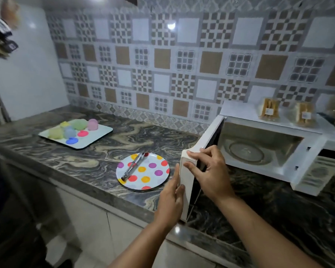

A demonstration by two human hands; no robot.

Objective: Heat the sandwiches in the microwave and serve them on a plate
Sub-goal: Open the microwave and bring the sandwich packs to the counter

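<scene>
We find both the left hand (171, 198) and right hand (207, 171) gripping the open microwave door (188, 182), packaged sandwiches (269, 111) lying atop the microwave (278, 167).

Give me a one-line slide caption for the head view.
Both hands, left and right, hold the open microwave door; wrapped sandwiches wait on top.

At left on the marbled countertop (97, 157), a white tray (97, 135) holds what look like pastel silicone cups (79, 124); patterned tiles (182, 60) fill the upper frame.
</scene>
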